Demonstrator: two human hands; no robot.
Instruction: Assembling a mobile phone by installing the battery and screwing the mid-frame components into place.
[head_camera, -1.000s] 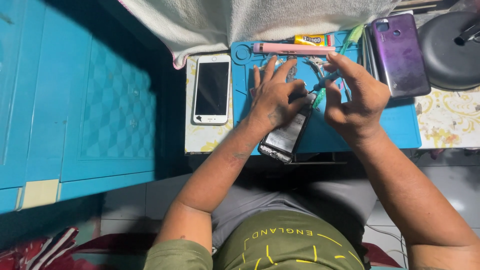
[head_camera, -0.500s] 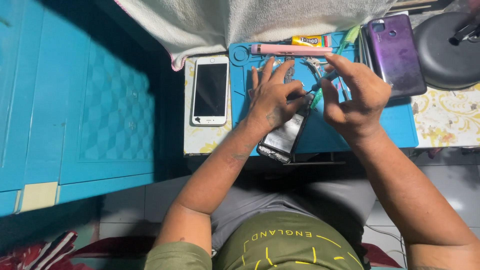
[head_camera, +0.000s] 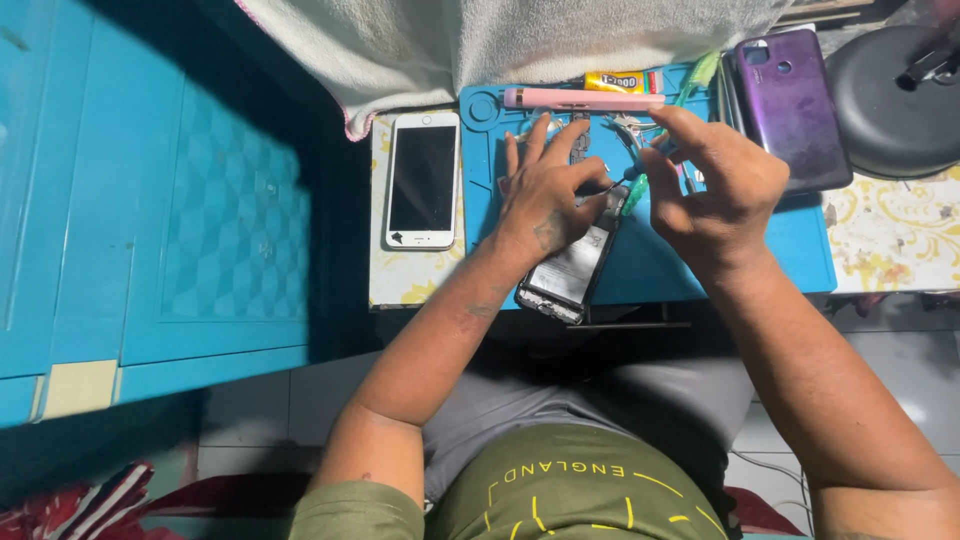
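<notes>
Blue work mat (head_camera: 800, 250) on the table, purple phone (head_camera: 790, 105) at its far right, white phone (head_camera: 422, 180) off its left edge. Left hand (head_camera: 545, 195) clamps the opened phone (head_camera: 572, 268) flat at the mat's near edge. Right hand (head_camera: 715, 185) pinches a green-handled screwdriver (head_camera: 634, 192), tip on the phone's top.

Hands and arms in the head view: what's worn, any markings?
Both hands, left hand and right hand, are bare: no gloves, rings or watch show. The forearms are bare too. Short olive-green sleeves show only at the bottom edge, on the left upper arm. A small dark mark sits on the back of the left hand near the wrist; whether it is a tattoo or grime cannot be told.
</notes>
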